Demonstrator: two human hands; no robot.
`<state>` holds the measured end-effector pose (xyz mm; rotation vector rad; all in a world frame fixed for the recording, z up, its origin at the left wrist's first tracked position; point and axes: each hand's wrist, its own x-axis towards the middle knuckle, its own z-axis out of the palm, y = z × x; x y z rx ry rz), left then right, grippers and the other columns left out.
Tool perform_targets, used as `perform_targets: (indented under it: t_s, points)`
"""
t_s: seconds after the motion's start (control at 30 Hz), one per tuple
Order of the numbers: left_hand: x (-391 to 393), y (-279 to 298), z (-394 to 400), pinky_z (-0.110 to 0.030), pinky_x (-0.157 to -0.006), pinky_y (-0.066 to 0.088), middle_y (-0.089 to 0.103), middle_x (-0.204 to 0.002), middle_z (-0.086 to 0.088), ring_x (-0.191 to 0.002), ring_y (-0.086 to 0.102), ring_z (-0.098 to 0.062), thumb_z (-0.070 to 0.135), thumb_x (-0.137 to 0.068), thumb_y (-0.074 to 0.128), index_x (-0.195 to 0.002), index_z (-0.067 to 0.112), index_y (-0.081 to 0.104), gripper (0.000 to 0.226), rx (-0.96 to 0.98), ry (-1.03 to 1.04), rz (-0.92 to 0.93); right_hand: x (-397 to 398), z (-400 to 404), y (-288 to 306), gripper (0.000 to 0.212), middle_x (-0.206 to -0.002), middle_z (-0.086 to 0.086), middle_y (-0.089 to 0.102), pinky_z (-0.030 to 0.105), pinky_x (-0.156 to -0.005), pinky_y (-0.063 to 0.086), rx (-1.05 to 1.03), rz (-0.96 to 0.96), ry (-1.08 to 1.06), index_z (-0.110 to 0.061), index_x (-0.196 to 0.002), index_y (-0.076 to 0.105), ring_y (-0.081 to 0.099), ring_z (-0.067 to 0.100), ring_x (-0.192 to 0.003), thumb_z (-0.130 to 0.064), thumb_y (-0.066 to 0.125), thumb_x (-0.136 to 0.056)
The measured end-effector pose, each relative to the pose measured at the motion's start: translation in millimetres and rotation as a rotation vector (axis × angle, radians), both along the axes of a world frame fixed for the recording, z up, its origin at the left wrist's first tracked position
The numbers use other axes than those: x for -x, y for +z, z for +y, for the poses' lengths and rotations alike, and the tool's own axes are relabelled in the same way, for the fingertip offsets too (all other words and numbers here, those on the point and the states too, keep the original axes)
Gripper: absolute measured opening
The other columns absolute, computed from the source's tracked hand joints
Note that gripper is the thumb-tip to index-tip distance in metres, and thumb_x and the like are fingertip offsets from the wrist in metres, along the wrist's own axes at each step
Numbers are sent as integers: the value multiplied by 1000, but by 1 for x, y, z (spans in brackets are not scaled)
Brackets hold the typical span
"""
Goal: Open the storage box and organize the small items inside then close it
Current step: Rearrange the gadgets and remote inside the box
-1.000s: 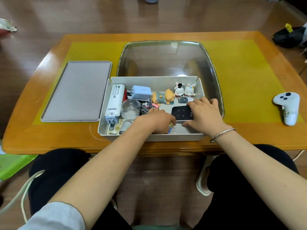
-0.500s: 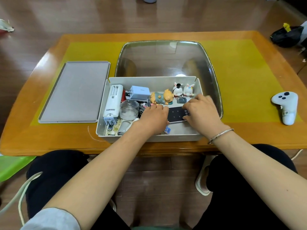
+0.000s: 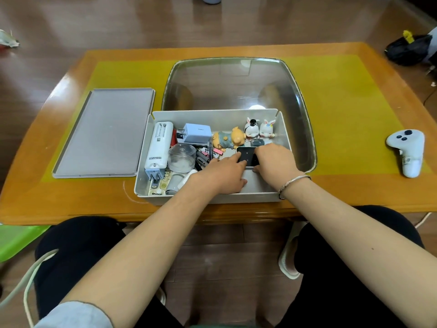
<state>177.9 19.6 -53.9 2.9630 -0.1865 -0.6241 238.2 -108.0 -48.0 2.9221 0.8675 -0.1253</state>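
Both hands work in the open storage box (image 3: 151,185) at the table's near edge: the right hand (image 3: 275,162) grips a black device (image 3: 247,157), the left hand's (image 3: 224,175) straight fingers touch it. A careless shove could topple the 2 rabbit figurines (image 3: 260,130) just beyond.

The storage box (image 3: 281,129) around both hands looks like matt grey plastic, and its lid (image 3: 104,133), left of the left hand (image 3: 222,174), has the same dull finish. The table (image 3: 354,192) beneath is glossy varnished wood (reflections show). On the right wrist sits a shiny metal bracelet (image 3: 293,183).
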Motion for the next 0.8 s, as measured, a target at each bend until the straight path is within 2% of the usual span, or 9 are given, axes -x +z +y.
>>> perform_targets:
  t_s: [0.17,0.27,0.43,0.67,0.8]
  points:
    - [-2,-2,-2,-46,-108,28,-4,-161,-10,-141,29,-29,41,-100,38,-153,12,12,66,-29,-36,42,8,-6,1,25,-111,11,60,37,-78,50,-48,79,-31,-14,-113,58,60,30,-100,-18,56,-89]
    - [-2,-3,-1,-47,-108,28,-6,-161,-10,-141,29,-29,38,-100,38,-153,12,11,66,-29,-42,49,16,-12,0,29,-117,13,57,37,-83,48,-38,201,-39,-13,-119,55,58,32,-106,-18,49,-91]
    - [-3,-4,-1,-43,-106,32,-8,-161,-10,-140,32,-29,34,-97,42,-154,13,8,69,-24,-39,46,23,-11,-2,29,-118,18,58,36,-84,46,-65,352,-66,-6,-116,55,55,32,-108,-13,41,-93]
    - [-4,-5,-1,-38,-102,36,-9,-161,-10,-135,38,-33,38,-95,45,-154,13,7,74,-7,-38,27,25,-11,1,29,-121,19,53,37,-87,43,-77,375,-113,-5,-118,52,53,33,-110,-15,39,-94]
    - [-3,-6,-1,-37,-104,34,-9,-161,-9,-135,37,-35,39,-95,46,-154,14,6,76,0,-28,27,26,-10,1,30,-122,20,53,37,-90,42,-85,376,-124,-5,-119,51,52,33,-111,-15,38,-94]
